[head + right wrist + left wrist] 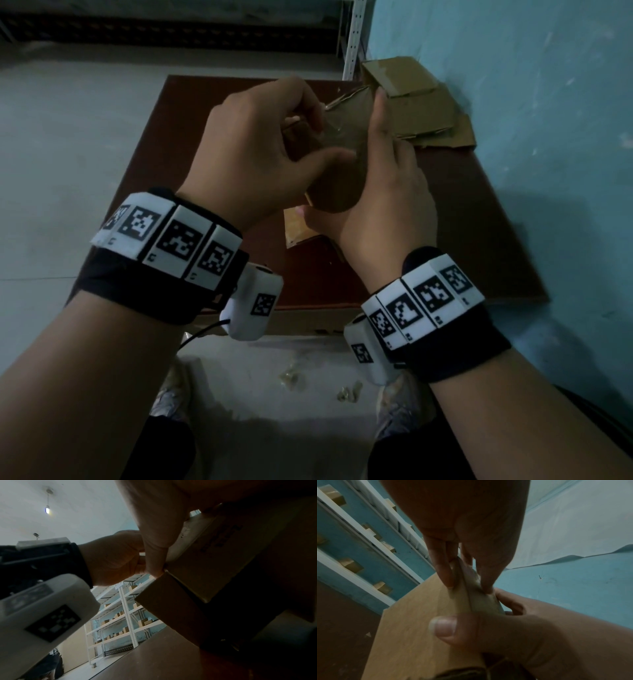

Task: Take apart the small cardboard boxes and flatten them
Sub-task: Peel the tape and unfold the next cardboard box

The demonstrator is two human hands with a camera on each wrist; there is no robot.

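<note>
Both hands hold a small brown cardboard box (346, 137) in the air over the dark brown table (462, 222). My right hand (383, 164) grips the box, fingers over its far edge and thumb (443, 627) pressed on its near face. My left hand (301, 116) pinches a strip of clear tape (469, 589) that lifts off the box's top seam. In the right wrist view the box (185, 601) fills the right side, one flap edge showing. Most of the box is hidden behind the hands in the head view.
A stack of flattened cardboard (421, 106) lies at the table's back right corner against the blue wall. Another flat cardboard piece (301, 229) lies on the table under my hands. Bits of crumpled tape (291, 377) lie on the floor. White shelving (123, 615) with boxes stands behind.
</note>
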